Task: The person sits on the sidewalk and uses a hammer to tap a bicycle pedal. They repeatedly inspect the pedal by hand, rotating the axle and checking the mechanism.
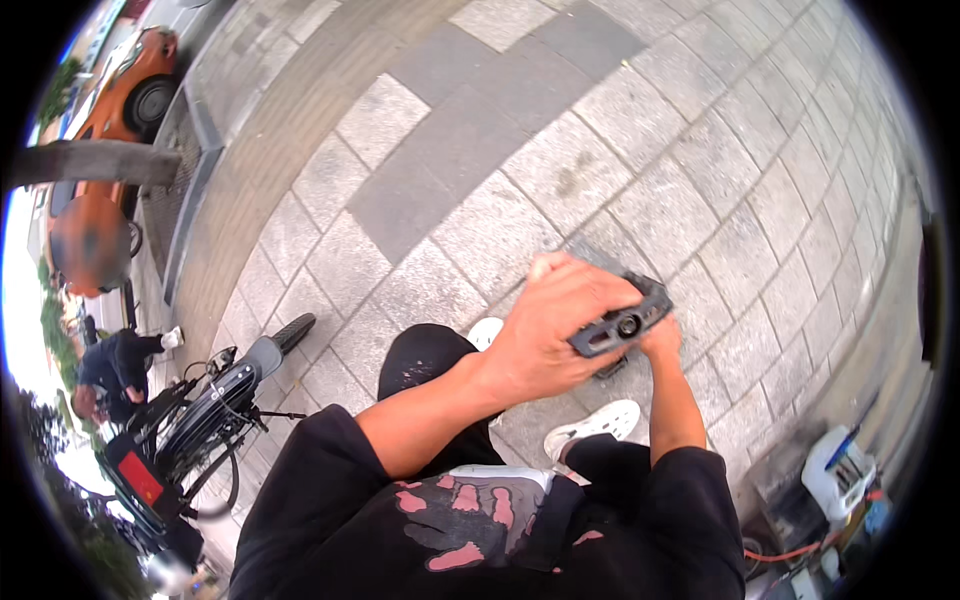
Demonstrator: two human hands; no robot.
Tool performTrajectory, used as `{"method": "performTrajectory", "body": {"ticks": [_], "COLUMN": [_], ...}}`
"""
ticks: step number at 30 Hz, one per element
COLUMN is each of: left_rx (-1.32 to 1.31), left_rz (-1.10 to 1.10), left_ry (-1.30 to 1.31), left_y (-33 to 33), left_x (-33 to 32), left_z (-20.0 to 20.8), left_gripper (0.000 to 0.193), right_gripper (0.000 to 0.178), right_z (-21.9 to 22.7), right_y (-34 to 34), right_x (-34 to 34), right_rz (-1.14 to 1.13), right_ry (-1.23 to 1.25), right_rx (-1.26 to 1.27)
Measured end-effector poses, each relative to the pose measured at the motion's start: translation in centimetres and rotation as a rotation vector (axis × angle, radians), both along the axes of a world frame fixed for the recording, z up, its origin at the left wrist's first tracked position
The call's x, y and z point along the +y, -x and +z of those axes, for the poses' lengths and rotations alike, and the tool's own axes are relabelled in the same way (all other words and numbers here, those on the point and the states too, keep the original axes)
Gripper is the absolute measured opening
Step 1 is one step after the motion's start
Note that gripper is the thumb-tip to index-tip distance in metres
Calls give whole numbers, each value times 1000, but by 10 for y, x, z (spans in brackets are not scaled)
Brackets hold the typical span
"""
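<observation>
The person's left hand (548, 322) is clenched around a black pedal-like part (628, 325), fingers over its upper side and thumb along its top edge; a round socket in the part's end faces up at the camera. The part is held tilted above the paving (790, 220), between the knees and in front of them, well in from the paving's left edge. The right hand (660, 338) comes up behind the part and looks to be against its far side; its fingers are hidden, so I cannot tell how it grips.

Below the hands, a white clog (595, 428) is on the paving near the right hand; a second white shoe (486, 332) shows partly beside the left wrist. Toward the paving's left edge stands a black two-wheeler (215, 400) with a red panel, front wheel pointing in at the tiles. Beyond it a person in dark clothes (118, 365) is at that edge. Past the kerb (203, 165) are a tree trunk (95, 163) and an orange car (130, 85). Near the paving's lower right corner sit a white tray (835, 478) with blue-handled tools (846, 450) and an orange hose (785, 554).
</observation>
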State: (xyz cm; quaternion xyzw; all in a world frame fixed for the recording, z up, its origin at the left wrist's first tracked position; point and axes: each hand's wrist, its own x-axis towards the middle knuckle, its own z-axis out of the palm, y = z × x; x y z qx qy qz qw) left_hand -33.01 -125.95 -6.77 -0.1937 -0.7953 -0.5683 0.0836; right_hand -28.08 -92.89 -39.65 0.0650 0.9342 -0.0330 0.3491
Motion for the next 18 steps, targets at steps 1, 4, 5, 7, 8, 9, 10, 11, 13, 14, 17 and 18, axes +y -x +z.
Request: {"method": "performTrajectory", "body": {"ticks": [1, 4, 5, 7, 8, 9, 10, 11, 13, 14, 17, 18], "left_rx": [1, 60, 88, 102, 44, 42, 32, -81, -444, -688, -793, -755], "left_rz": [-17, 16, 23, 66, 122, 106, 92, 232, 460, 541, 716, 739], "left_ry": [-15, -69, -65, -15, 39, 26, 24, -33, -323, -544, -988, -1074], "left_y": [3, 7, 9, 7, -4, 6, 13, 8, -12, -24, -57, -66], "left_x": [1, 15, 14, 6, -11, -11, -12, -18, -26, -39, -80, -96], "left_z": [0, -7, -10, -12, -16, -18, -22, -30, -33, -14, 77, 100], "left_gripper": [35, 32, 31, 26, 27, 28, 29, 30, 35, 38, 37, 36], "right_gripper": [53, 56, 57, 63, 62, 56, 51, 45, 41, 38, 41, 42], "right_z": [-25, -56, -60, -2, 53, 87, 112, 140, 208, 240, 345, 383], "right_y": [-1, 1, 7, 27, 34, 48, 59, 65, 70, 73, 64, 67], "right_x": [4, 21, 19, -22, -73, -64, -59, -59, -53, -51, -40, -45], "right_rz": [22, -56, -53, 67, 132, 102, 69, 43, 101, 137, 111, 94], "right_ry": [78, 700, 826, 530, 352, 208, 75, -50, -86, -100, -83, -80], "right_rx": [-1, 249, 300, 54, -108, -121, -144, -179, -154, -145, -169, -159]}}
